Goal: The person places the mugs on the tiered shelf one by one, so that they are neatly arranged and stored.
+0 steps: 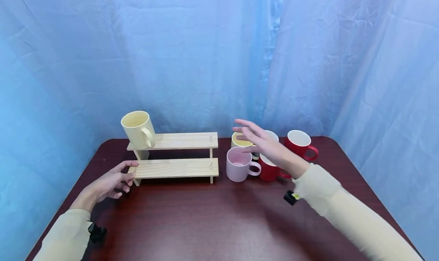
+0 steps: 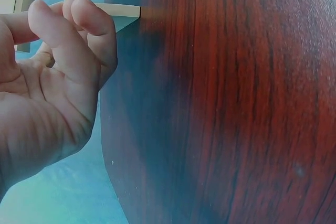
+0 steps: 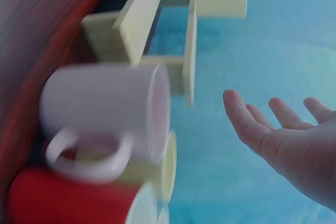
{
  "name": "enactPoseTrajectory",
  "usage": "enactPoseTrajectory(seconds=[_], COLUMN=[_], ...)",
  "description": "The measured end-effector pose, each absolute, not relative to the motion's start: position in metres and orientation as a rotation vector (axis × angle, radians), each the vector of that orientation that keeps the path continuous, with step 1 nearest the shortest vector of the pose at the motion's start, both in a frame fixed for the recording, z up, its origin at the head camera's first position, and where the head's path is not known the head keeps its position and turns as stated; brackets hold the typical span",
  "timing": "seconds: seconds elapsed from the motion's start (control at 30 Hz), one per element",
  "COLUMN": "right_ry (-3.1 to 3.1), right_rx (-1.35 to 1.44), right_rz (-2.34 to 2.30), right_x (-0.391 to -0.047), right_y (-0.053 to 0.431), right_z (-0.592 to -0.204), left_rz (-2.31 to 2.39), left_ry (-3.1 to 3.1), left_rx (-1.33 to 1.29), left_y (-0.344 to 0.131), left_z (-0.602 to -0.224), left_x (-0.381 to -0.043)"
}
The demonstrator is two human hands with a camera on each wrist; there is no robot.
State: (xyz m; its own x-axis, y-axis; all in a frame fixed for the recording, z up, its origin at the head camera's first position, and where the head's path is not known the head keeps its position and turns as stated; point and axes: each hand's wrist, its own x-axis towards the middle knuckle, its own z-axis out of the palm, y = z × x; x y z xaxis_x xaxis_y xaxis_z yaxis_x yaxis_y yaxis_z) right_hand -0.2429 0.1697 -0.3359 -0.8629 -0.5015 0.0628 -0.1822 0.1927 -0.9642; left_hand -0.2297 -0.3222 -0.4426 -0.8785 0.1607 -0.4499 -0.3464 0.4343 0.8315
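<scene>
A two-tier light wooden rack [image 1: 175, 168] stands on the left half of the table. My left hand [image 1: 109, 183] grips the left end of its lower board, fingertips on the top face and the other fingers curled below. On the left of the upper board stands a pale yellow mug [image 1: 136, 133], tilted in the head view, handle to the right. My right hand [image 1: 271, 146] hovers over the grouped mugs with fingers spread, holding nothing. Nearest below it are a pink mug [image 1: 236, 171] and a red mug [image 1: 267, 172], both upright with handles to the right.
Another yellow mug [image 1: 234, 142] is behind the pink one, partly hidden by my right hand. A white-lined mug [image 1: 273, 135] shows beyond my wrist. Farther right stands a second red mug [image 1: 296, 148]. Blue curtains [image 1: 192, 63] hang around the dark red-brown table [image 1: 205, 223].
</scene>
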Motion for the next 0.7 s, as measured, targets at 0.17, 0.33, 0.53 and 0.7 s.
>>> enactPoseTrajectory(seconds=[0.17,0.33,0.53,0.7], right_ry=[2.281,2.341,2.375,2.338], right_rx=[-0.577,-0.502,-0.441,-0.385], right_rz=[-1.693,-1.747,-1.809,-1.751], right_x=[-0.227,-0.208,-0.196,-0.193], right_y=[0.219,0.261,0.301,0.319], right_z=[-0.353,-0.371,-0.388,-0.415], left_rz=[1.441,1.436,1.438,1.443], left_ry=[2.233,2.243,2.253,2.259], left_rx=[-0.163,-0.165,-0.175,-0.186], left_y=[-0.323,-0.322,-0.323,-0.324], left_z=[-0.441,-0.441,-0.441,-0.440], left_x=[-0.228,-0.227,-0.225,-0.221])
